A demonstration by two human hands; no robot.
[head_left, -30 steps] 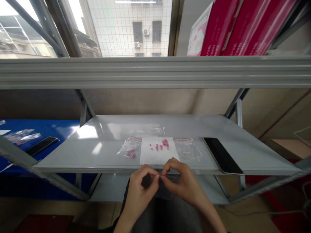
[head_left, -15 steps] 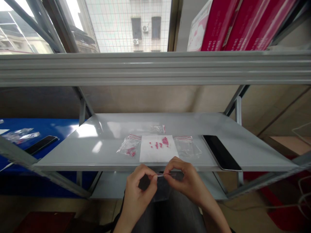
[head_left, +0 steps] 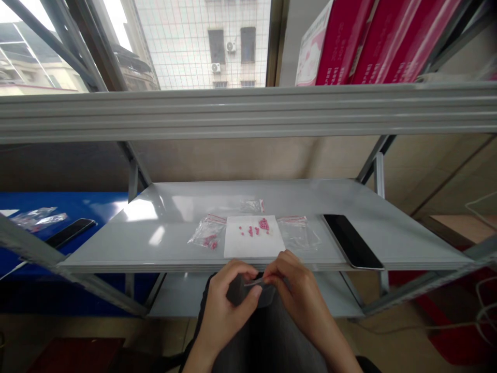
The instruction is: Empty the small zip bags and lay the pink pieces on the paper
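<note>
A small clear zip bag point(head_left: 267, 296) hangs over my lap, just below the shelf's front edge. My right hand point(head_left: 293, 282) is closed, pinching the bag's top edge between thumb and fingertips. On the other side, my left hand point(head_left: 232, 303) has its thumb and index finger parted, with the bag's edge in the gap between them. Beyond my hands lies a white paper sheet point(head_left: 235, 246) with small pink beads point(head_left: 264, 224) on it, some in a cluster and several in loose groups. Whether anything is inside the bag I cannot make out.
Left of the paper lies a zip bag with pink beads point(head_left: 209, 241). Clear bags point(head_left: 298, 235) lie to the right, another bag point(head_left: 252, 205) behind. A black phone point(head_left: 351, 241) rests farther right. The metal shelf beam point(head_left: 248, 114) crosses above; pink boxes point(head_left: 349, 46) stand on it.
Both hands have come closer together and the bag has tilted. My left thumb and index finger, pinched on the bag's edge before, are now apart. The view has shifted slightly.
</note>
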